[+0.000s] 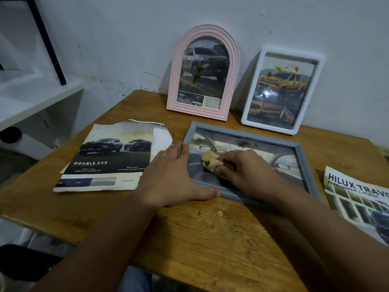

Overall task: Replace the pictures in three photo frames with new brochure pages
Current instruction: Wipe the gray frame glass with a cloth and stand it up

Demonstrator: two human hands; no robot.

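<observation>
A grey photo frame [303,165] lies flat on the wooden table [210,239], holding a picture of a car interior. My left hand [168,175] presses flat on the frame's left edge and near corner. My right hand [248,171] pinches a crumpled tan tissue [210,161] against the frame's glass. A pink arched frame [174,81] and a white rectangular frame [311,93] lean upright on the wall behind, both with stained car pictures. A "Double Cab" brochure page [109,157] lies left of the grey frame. Another page, "Hilux Travo" [357,199], lies at the right.
A white shelf unit [31,98] with a black upright stands left of the table. The white wall [126,39] rises right behind the table's far edge. Small crumbs [220,213] dot the wood near the grey frame's front edge.
</observation>
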